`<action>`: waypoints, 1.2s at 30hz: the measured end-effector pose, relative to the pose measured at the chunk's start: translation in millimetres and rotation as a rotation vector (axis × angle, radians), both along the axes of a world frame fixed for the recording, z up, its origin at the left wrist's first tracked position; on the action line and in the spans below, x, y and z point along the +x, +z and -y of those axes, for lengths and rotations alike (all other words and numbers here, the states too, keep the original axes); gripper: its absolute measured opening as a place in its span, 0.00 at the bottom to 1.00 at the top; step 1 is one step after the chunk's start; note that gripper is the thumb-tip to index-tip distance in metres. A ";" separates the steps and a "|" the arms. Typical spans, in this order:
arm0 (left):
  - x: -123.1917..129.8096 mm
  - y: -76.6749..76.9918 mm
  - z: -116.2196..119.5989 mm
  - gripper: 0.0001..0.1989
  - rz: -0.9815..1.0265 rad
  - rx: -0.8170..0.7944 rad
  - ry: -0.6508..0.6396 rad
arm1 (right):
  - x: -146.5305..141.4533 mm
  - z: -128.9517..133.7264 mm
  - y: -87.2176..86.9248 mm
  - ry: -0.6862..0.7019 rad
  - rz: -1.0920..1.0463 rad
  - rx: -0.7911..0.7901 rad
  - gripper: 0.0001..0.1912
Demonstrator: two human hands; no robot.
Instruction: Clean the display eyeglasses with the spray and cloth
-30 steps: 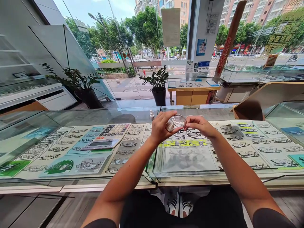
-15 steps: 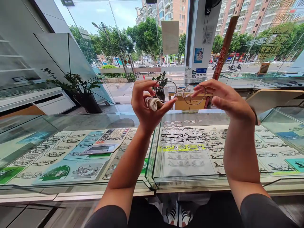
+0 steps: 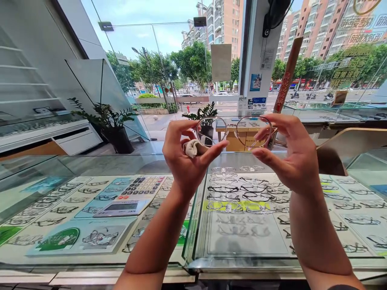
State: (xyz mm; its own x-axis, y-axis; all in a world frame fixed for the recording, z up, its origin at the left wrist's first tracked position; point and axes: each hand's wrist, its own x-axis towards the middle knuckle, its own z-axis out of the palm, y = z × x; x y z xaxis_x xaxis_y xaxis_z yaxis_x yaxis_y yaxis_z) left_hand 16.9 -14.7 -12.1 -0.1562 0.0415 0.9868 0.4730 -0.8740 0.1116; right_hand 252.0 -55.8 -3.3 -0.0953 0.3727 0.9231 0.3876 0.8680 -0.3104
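Observation:
A pair of thin-rimmed round eyeglasses point(image 3: 246, 132) is held up level above the glass counter, facing the window. My left hand point(image 3: 185, 161) pinches the left rim between thumb and fingers. Tucked in that same palm is a crumpled pale cloth point(image 3: 193, 149). On the other side, my right hand point(image 3: 294, 159) has its index finger at the upper outer corner of the right rim and its thumb at the lower edge. Other fingers of this hand show behind the right lens. The temples are mostly hidden.
Below, glass display cases point(image 3: 242, 245) hold rows of eyeglass frames. A calculator point(image 3: 133, 201) and a printed card point(image 3: 81, 237) lie on the left case. Beyond stand potted plants point(image 3: 113, 131), a wooden cabinet point(image 3: 238, 139) and a wooden board point(image 3: 347, 149) at right.
My right hand has turned and closed in on the right rim, its thumb now at the lower edge. The view has tilted up, so the eyeglasses and counter appear lower.

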 end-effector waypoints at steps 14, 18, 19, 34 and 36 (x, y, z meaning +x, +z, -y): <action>-29.0 11.0 -4.7 0.23 -0.211 -0.165 -0.014 | 0.8 -8.8 -0.1 -0.030 0.027 -0.122 0.27; -28.6 10.8 -4.0 0.23 -0.167 -0.174 -0.019 | 0.7 -11.8 -2.3 -0.005 0.013 -0.150 0.27; -28.2 10.7 -3.7 0.23 -0.158 -0.172 -0.016 | 0.5 -12.2 -2.6 -0.001 0.010 -0.150 0.27; -18.8 7.6 -4.4 0.22 -0.144 -0.070 0.051 | 4.2 -11.7 -1.6 -0.084 0.020 -0.138 0.24; -17.6 7.3 -3.8 0.21 -0.142 -0.077 0.052 | 4.4 -11.9 -1.4 -0.085 0.022 -0.140 0.24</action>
State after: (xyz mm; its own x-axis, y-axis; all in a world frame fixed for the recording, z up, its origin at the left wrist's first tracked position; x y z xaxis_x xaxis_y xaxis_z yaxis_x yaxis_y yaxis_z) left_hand -0.7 -11.0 -4.8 -0.0198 0.1136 0.9933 0.5330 -0.8394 0.1066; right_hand 256.4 -43.8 -4.7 -0.0777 0.5050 0.8596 0.4660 0.7807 -0.4164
